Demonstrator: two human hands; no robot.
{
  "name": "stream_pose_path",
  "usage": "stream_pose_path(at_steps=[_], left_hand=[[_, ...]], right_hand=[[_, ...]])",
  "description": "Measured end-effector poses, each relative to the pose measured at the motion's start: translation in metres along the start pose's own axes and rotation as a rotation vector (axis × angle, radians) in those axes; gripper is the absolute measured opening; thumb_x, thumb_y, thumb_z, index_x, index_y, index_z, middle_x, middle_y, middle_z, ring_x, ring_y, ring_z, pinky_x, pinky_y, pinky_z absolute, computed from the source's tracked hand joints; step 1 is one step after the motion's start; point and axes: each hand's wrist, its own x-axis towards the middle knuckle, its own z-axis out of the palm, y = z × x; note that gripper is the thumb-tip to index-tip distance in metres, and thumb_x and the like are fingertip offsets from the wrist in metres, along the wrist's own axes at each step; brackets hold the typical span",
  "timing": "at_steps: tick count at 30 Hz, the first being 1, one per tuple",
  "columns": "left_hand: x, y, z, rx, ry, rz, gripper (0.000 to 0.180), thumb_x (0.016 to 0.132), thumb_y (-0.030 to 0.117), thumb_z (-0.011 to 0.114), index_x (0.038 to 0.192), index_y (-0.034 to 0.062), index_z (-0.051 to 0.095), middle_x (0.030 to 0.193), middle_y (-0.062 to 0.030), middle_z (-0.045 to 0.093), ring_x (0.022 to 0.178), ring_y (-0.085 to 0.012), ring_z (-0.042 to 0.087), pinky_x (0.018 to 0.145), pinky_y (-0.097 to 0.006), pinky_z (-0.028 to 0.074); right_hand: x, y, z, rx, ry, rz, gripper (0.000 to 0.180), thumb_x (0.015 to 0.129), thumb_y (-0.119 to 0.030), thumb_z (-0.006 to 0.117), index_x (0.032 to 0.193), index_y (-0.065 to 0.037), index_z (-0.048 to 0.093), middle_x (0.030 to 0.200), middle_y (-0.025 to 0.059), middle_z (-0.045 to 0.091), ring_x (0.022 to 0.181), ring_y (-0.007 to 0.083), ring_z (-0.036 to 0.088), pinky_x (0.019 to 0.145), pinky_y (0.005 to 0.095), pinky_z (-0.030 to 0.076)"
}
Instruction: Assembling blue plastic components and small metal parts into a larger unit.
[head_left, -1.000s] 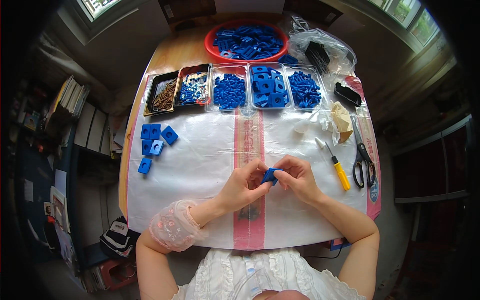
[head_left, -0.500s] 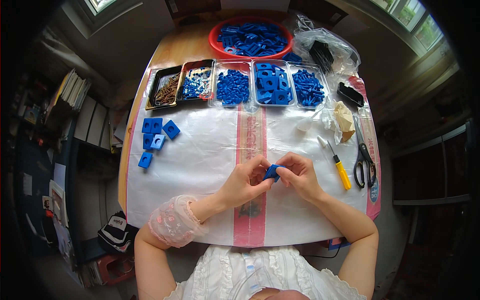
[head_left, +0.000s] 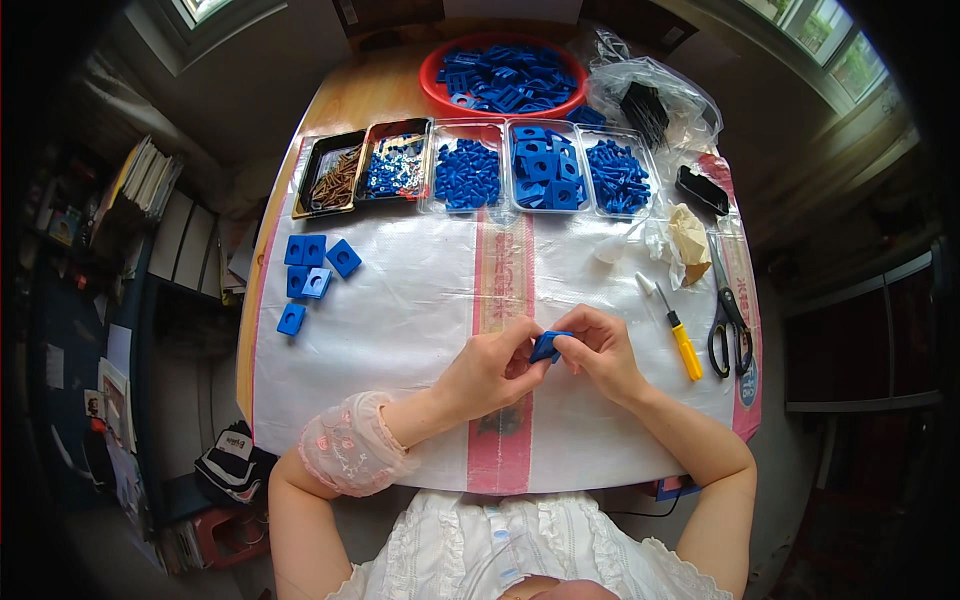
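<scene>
Above the middle of the covered table, my left hand (head_left: 497, 362) and my right hand (head_left: 597, 347) pinch one small blue plastic block (head_left: 546, 347) between them. Fingers hide much of the block, so its hole and far side cannot be made out. Over to the left lie several square blue blocks (head_left: 343, 258), each with a round hole. Beyond my hands stands a clear tray of similar blue blocks (head_left: 546, 168), flanked by a tray of small blue parts (head_left: 467, 175) and a tray of blue screw-shaped pieces (head_left: 617, 176).
Black trays hold brown screws (head_left: 337, 180) and small metal nuts (head_left: 396, 170). A red basin (head_left: 430, 85) of blue parts stands at the back, beside a plastic bag (head_left: 690, 95). On the right lie a yellow-handled screwdriver (head_left: 685, 348), black scissors (head_left: 730, 330) and crumpled paper (head_left: 687, 240).
My left fingers have shifted slightly around the block, and the block has turned a little. Both hands stay in the same place; the other things lie as before.
</scene>
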Motion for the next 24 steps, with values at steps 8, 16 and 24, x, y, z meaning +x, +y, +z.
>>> stream_pose_path(at_steps=[8,16,24], left_hand=[[0.0032,-0.0048,-0.0016,0.38,0.099,0.271,0.028,0.079,0.01,0.076,0.103,0.0093,0.06,0.067,-0.0022,0.059,0.06,-0.0225,0.059,0.066,-0.036,0.044],[0.0023,-0.0047,-0.0007,0.398,0.094,0.265,0.034,0.079,0.008,0.075,0.11,0.0095,0.062,0.066,-0.0007,0.058,0.061,-0.0203,0.055,0.067,-0.035,0.044],[0.0018,-0.0047,-0.0012,0.463,0.081,0.291,0.035,0.08,0.008,0.074,0.112,0.0075,0.06,0.068,-0.0008,0.061,0.062,-0.0209,0.06,0.07,-0.035,0.043]], right_hand=[[0.0005,-0.0028,0.0012,-0.01,0.018,-0.007,0.01,0.094,-0.004,0.068,0.102,0.001,0.065,0.088,0.003,0.067,0.069,0.004,0.057,0.057,0.0198,0.045],[0.0012,-0.0012,0.0008,0.005,0.025,-0.01,0.01,0.095,-0.006,0.069,0.102,0.0,0.066,0.087,0.0033,0.067,0.066,0.0036,0.057,0.055,0.0191,0.043],[0.0014,-0.0005,0.0014,0.006,0.027,-0.015,0.01,0.095,-0.006,0.068,0.101,0.001,0.065,0.087,0.0034,0.067,0.065,0.0033,0.055,0.054,0.019,0.042]])
